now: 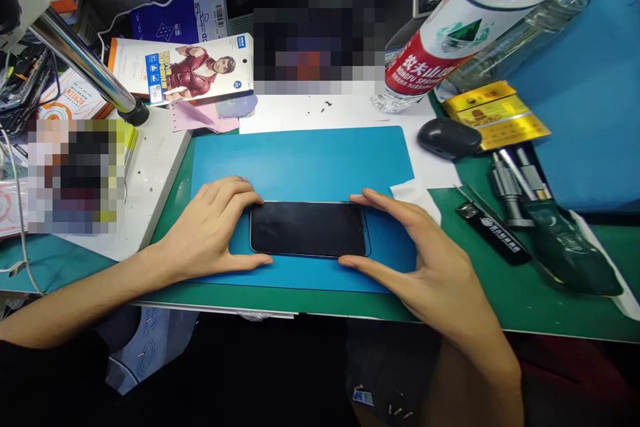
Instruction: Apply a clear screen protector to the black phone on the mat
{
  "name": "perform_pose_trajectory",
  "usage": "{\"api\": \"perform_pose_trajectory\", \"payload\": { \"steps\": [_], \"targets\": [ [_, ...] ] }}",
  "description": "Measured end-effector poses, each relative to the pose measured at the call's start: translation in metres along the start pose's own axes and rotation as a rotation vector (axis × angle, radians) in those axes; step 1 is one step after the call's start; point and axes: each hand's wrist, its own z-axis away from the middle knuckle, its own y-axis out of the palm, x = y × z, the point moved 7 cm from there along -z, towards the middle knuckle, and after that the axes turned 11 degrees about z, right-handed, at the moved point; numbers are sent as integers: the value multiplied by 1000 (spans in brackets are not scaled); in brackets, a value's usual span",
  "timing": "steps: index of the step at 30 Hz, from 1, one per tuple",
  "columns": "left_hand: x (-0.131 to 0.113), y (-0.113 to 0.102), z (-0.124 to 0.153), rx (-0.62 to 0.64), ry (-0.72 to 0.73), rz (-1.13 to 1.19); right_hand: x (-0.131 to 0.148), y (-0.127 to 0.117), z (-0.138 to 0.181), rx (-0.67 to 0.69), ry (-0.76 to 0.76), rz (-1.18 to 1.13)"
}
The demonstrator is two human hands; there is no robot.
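Observation:
A black smartphone (309,229) lies flat, screen up, on a blue work mat (305,160). My left hand (215,227) grips its left end, fingers on the far edge and thumb on the near edge. My right hand (415,253) pinches its right end the same way, index finger on the far corner, thumb on the near corner. The phone's screen is dark.
A green cutting mat (500,287) lies under the blue one. A water bottle (465,27) lies tilted at the back right, with a gold box (495,113), a black earbud case (449,137) and metal tools (515,187) nearby. Screen protector packaging (185,70) and a microscope arm (80,60) stand at the left.

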Motion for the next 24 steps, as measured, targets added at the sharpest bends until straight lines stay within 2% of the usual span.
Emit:
{"api": "perform_pose_trajectory", "payload": {
  "steps": [10,15,20,24],
  "targets": [
    [1,-1,-1,-3,-12,-14,3,-1,-1,-21,-37,-17],
    [0,-1,0,-5,7,-9,1,-2,0,-49,-37,-112],
    [-13,-6,-1,-16,154,40,13,-9,4,-134,-162,-151],
    [-26,-6,-3,58,260,138,22,-10,5,-137,-176,-205]
  ]
}}
